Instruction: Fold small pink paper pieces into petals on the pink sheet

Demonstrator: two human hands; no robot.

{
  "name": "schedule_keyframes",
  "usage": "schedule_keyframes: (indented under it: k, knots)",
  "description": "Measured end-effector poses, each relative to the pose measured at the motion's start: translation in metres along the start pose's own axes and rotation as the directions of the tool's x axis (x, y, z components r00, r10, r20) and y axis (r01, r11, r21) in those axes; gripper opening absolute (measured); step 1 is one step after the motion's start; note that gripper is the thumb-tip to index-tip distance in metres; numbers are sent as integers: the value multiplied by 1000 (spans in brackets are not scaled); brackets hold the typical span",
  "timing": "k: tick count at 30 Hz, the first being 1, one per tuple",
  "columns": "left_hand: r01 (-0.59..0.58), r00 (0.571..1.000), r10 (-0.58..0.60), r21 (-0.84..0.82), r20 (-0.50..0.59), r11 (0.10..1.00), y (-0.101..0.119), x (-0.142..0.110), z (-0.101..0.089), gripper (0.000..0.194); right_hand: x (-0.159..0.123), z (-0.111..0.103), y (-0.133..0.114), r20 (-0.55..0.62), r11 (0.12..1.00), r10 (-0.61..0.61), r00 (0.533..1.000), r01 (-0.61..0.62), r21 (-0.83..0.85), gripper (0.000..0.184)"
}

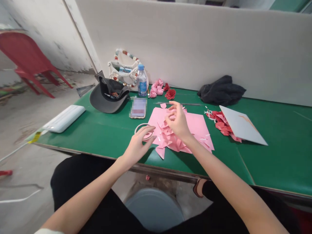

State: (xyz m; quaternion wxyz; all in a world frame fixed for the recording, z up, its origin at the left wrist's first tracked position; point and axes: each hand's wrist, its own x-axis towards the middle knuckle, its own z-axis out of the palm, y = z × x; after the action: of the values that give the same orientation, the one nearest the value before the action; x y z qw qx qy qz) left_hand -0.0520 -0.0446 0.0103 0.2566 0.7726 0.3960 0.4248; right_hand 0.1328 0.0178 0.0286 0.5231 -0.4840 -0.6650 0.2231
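My left hand (137, 148) lies low over the table, its fingertips reaching over a clear ring of tape (140, 127) that rests on the near corner of a pink paper sheet (197, 125). My right hand (177, 119) hovers above a heap of cut pink paper scraps (169, 138), fingers curled and slightly apart. Nothing shows between those fingers. A long thin metal ruler (179, 103) lies just beyond it. To the right, cut red paper petals (220, 123) are partly covered by a white board (241, 125).
The green tabletop (273, 156) holds a cap, blurred phone, water bottle, beaded bag, paper roses, black cloth and white power bank. A pale partition stands behind. The near table edge runs past my lap; a red chair stands back left.
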Motion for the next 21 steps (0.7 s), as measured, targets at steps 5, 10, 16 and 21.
schedule_keyframes:
  k: [5,10,16,21]
  knots:
    - [-36,999,34,-112,-20,993,8,-8,12,36,-56,-8,-38,152,932,190,970,-227,284,48]
    - [180,983,-178,-347,37,920,8,-13,24,29,-73,-13,-33,180,867,291,940,-338,365,47]
    - [307,950,-306,-373,62,876,10,-7,22,21,-76,-17,-30,175,926,243,954,-282,252,44]
    - [344,938,-298,-366,178,865,8,-7,22,22,-80,-22,-33,200,964,165,966,-201,175,49]
